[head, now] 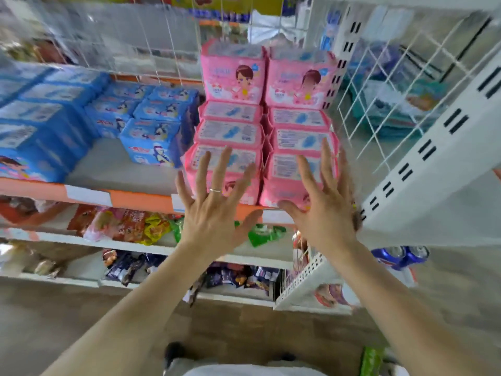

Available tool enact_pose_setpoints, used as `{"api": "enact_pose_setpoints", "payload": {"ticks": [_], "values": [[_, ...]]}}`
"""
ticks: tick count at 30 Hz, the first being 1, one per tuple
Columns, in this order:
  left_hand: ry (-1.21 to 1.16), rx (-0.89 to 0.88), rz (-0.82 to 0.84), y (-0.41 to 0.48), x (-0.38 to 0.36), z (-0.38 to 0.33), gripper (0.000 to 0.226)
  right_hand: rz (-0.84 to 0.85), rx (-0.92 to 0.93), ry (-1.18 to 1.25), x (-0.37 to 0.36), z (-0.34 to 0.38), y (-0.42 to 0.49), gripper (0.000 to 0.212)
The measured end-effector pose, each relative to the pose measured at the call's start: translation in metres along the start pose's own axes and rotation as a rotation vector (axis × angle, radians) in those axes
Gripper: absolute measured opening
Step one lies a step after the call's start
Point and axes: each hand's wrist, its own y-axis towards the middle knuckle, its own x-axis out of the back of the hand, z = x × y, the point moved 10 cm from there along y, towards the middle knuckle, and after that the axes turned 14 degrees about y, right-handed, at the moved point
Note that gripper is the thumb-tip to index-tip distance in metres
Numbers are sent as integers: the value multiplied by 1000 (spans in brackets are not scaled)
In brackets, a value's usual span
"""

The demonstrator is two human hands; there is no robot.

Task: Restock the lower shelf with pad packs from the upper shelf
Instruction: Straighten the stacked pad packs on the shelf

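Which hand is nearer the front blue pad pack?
Left. The left hand spreads just right of the blue pad pack; the right hand is farther right, at the right pink stack.

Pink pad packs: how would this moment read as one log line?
left hand: open, fingers spread | right hand: open, fingers spread | pink pad packs: two stacked columns on orange-edged shelf | contact: unclear

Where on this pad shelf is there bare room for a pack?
One bare patch of shelf floor at the front edge, between the blue packs and the pink packs. The pink side is packed tight to the wire divider.
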Motion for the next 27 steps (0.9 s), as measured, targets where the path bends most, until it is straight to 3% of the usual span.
{"api": "enact_pose_setpoints", "payload": {"ticks": [5, 10, 21, 27], "values": [[-62, -17, 58, 21, -33, 28, 71, 28, -90, -74, -17, -6, 11, 93], [-227, -76, -101, 32, -37, 26, 54, 5, -64, -64, -27, -13, 19, 83], [-266, -72, -103, 33, -42, 28, 55, -27, -12, 11, -17, -8, 25, 72], [-285, -75, -36, 31, -38, 27, 60, 114, -198, -54, -22, -12, 25, 82]]}}
